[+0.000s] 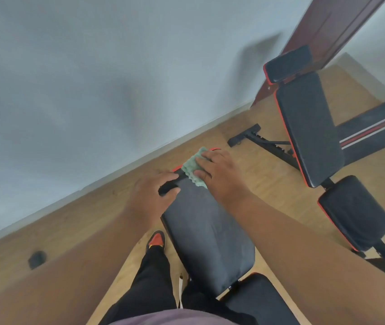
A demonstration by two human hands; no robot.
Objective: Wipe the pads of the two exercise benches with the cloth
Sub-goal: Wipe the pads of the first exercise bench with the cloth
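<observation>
The near bench's black back pad with red trim runs from my lap up toward the wall. My right hand presses a green cloth flat on the pad's far end. My left hand grips the pad's far left corner, thumb on top. The near bench's seat pad lies at the bottom. A second bench stands at right, with a black back pad, a headrest pad and a seat pad.
A grey wall meets the wooden floor along a white skirting. The second bench's black frame foot lies on the floor between the benches. A dark red door frame is at top right. My leg and red shoe stand left of the near bench.
</observation>
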